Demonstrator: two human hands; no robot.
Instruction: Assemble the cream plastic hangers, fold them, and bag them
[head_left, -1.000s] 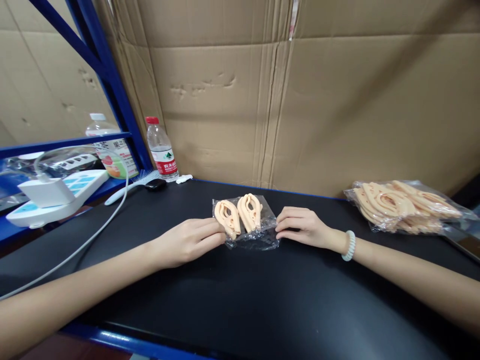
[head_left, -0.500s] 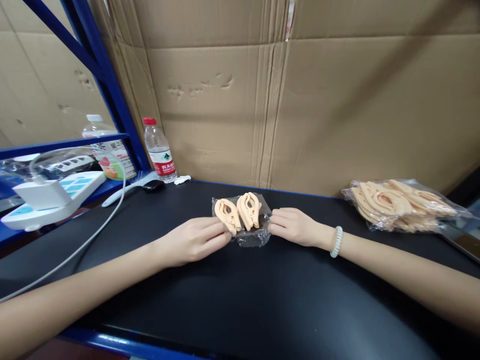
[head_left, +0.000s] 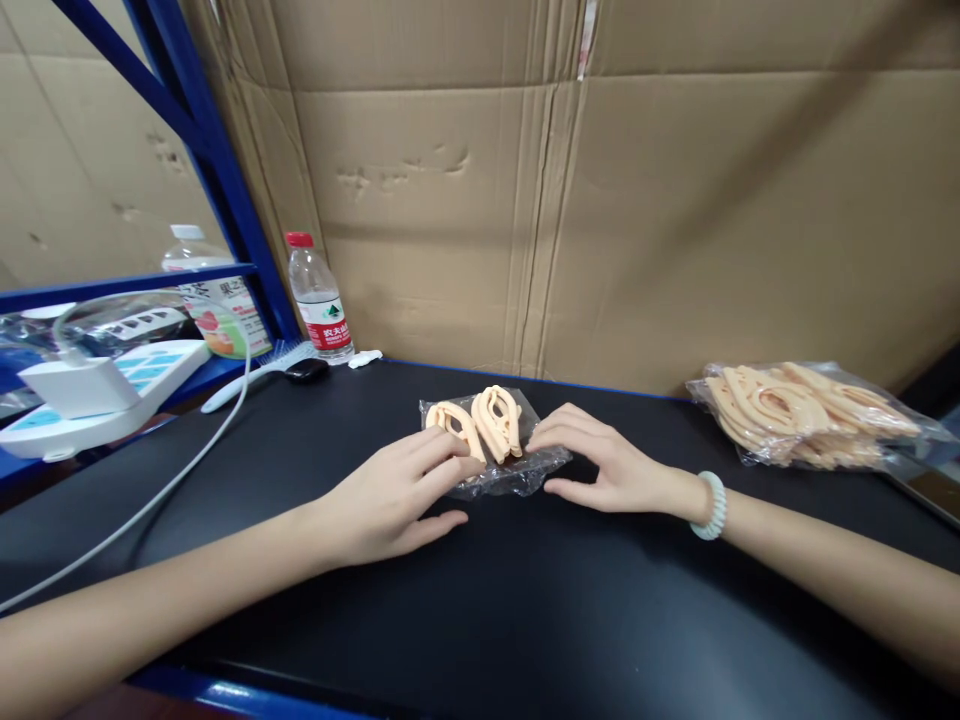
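On the black table a clear plastic bag [head_left: 517,482] lies flat, with two peach-coloured looped bundles [head_left: 498,424] side by side on or in it; I cannot tell which. My left hand [head_left: 401,495] rests at the bag's left side, its fingertips over the lower part of the left bundle and its thumb apart below. At the right edge of the bag is my right hand [head_left: 596,462], fingers spread and bent, fingertips touching the plastic. The thumb of that hand sits just under the bag's near corner. Neither hand grips anything.
At the right lies a larger clear bag of similar peach pieces [head_left: 802,415]. A red-capped water bottle [head_left: 319,305], a pale hairbrush [head_left: 259,375] and a white power strip [head_left: 142,385] with a cable stand at the left, by a blue metal frame [head_left: 202,150]. Cardboard [head_left: 420,230] lines the back.
Both hands have loosened from the bag's edges, with fingers and thumbs now apart. The left hand has come over the left bundle, and the bag's near edge has spread to the right.
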